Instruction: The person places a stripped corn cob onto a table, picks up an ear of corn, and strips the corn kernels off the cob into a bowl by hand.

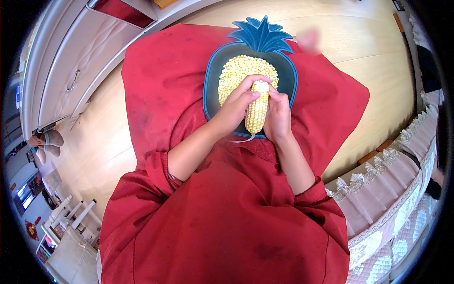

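Observation:
An ear of corn (pixel 257 113) stands nearly upright in view between my two hands, its bare top end pointing away from me. My left hand (pixel 240 102) wraps its left side, with the thumb pressed near the top kernels. Against the right side, my right hand (pixel 278 113) is curled, its fingertips at the upper end of the ear. Beneath is a dark blue-green pineapple-shaped tray (pixel 212 78) on my lap. Loose yellow kernels (pixel 236 71) are heaped in it. A pale strand (pixel 245 140) hangs at the tray's near edge.
Red cloth (pixel 161 80) covers my lap and body. A cabinet with drawers (pixel 80 61) is at the left, with slippers (pixel 49 142) on the floor near it. A lace-trimmed sofa (pixel 383 180) curves along the right. A blurred pinkish shape (pixel 309 39) lies beyond the tray.

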{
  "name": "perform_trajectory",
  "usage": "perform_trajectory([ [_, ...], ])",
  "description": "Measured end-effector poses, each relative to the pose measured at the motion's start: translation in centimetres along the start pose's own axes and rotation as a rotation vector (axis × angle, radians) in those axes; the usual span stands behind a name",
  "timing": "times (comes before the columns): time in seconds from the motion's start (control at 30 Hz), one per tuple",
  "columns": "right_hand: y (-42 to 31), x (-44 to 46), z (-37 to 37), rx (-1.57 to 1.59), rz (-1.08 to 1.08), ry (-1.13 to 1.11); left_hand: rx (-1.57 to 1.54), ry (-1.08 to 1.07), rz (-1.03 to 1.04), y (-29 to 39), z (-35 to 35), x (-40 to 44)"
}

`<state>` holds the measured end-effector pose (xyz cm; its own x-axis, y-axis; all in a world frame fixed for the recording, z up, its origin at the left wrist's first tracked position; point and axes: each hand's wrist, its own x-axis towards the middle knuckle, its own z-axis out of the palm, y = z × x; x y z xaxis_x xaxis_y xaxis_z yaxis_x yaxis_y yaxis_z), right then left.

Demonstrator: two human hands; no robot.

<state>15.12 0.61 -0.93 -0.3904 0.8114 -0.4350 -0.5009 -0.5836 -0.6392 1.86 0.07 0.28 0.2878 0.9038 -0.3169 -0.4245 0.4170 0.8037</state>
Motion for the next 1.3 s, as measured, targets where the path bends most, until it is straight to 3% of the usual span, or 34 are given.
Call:
perform_trajectory([
  [0.43, 0.0, 0.0, 0.5, 0.009, -0.015, 0.029, 0.057, 0.045, 0.040, -1.0, -0.4, 0.2],
  [0.63, 0.0, 0.1, 0.2, -0.001, 0.001, 0.002, -0.136, 0.029, 0.003, -0.2, 0.0, 0.2],
  [0.73, 0.1, 0.1, 0.1, -0.003, -0.008, -0.002, 0.121, 0.013, 0.102, -0.7, -0.2, 0.3],
  [1.03, 0.4, 0.2, 0.1, 0.007, -0.001, -0.004, 0.421, 0.085, 0.281, -1.3, -0.3, 0.3],
  [1.3, 0.3, 0.1, 0.6, 0.008, -0.021, -0.011, 0.268, 0.112, 0.204, -1.0, -0.2, 0.6],
])
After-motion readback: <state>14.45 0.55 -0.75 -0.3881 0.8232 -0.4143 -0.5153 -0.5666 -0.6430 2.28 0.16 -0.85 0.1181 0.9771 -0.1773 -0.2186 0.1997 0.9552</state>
